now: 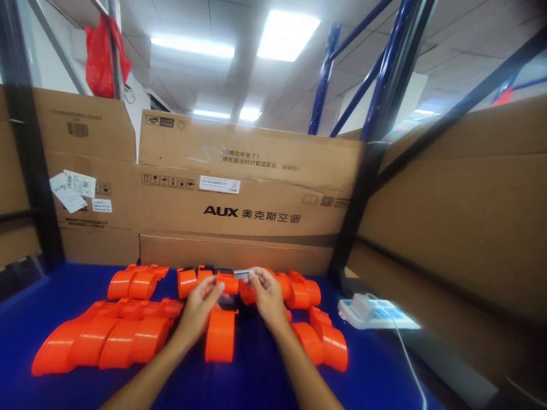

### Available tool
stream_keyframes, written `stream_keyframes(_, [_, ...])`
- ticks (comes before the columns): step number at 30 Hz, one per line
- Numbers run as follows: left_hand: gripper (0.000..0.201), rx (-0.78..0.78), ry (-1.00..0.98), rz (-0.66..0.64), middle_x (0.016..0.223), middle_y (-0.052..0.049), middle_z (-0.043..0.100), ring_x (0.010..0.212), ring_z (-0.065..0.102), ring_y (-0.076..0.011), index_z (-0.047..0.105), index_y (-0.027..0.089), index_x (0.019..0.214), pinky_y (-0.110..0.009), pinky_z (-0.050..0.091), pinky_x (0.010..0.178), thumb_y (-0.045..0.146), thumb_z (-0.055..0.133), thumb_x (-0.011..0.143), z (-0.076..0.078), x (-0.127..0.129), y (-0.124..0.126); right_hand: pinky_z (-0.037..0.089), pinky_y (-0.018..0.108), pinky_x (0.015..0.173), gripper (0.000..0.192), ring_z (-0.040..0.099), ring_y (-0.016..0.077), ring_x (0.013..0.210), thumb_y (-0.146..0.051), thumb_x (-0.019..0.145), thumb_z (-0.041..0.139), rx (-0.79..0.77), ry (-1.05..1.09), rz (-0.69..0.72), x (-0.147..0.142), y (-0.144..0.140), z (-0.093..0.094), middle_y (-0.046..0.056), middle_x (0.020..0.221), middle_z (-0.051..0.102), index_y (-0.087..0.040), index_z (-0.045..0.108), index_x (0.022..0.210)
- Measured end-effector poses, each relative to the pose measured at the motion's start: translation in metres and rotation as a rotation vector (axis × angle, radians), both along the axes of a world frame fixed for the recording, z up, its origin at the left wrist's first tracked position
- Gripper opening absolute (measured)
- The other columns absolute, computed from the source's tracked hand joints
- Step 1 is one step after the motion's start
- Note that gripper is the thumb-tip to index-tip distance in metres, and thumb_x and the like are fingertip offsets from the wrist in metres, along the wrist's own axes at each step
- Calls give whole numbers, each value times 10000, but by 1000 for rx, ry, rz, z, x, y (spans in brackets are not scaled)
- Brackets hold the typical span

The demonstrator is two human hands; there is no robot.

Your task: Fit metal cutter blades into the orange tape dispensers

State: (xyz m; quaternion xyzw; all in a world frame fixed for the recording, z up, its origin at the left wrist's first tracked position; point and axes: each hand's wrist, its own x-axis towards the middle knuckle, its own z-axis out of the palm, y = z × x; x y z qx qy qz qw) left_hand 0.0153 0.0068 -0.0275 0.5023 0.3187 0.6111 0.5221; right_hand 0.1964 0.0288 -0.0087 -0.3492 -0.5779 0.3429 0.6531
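The left hand (200,302) pinches an orange part (228,284) just right of its fingertips; next, by the part's upper right, a grey strip (242,274) lies nearly crosswise, pinched by the nearer right hand (268,295).

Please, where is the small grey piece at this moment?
The small grey piece is near the middle of the head view, in the right hand, close beside the orange piece held by the left hand.

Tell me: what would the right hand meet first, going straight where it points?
Probably the orange piece in the left hand, just past the grey strip the right hand holds, though depth is unclear.
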Motion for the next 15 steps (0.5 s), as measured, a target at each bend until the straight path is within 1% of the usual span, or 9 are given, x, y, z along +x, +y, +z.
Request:
stream_keyframes(2, [497,-3,2,4,825,-85,741,719,675,-221,653,156,1097,-307,480,678,517,720,762,0,0,0,499,294,706,333,644,178,723,-512,817,683,7,9,-18,2,1,0,38,778,699,-192,644,898])
stream_keyframes(5, [483,-11,-43,-6,817,-79,741,765,689,-239,660,163,1063,-319,488,716,522,732,747,2,-1,-1,499,293,715,330,641,178,724,-521,814,681,11,13,-38,4,1,1,23,751,685,-201,640,883])
stream_keyframes(8, [462,-21,-65,0,801,-71,740,788,694,-246,670,171,1035,-323,487,740,528,730,747,4,-1,-2,497,297,703,328,637,185,717,-515,812,684,7,-5,-29,3,1,0,32,746,687,-195,647,881])
stream_keyframes(12, [441,-10,-63,4,819,-70,743,807,697,-239,667,176,1054,-327,483,780,514,714,774,3,-1,-2,495,299,704,325,635,186,719,-511,824,672,6,-21,-25,0,0,-1,36,748,687,-192,651,887])
stream_keyframes(15, [467,-25,-68,-4,818,-71,744,782,700,-243,663,173,1064,-334,490,763,519,725,757,3,0,-2,496,301,711,331,637,187,729,-519,820,672,10,-23,-35,0,1,-1,35,750,685,-195,650,879])
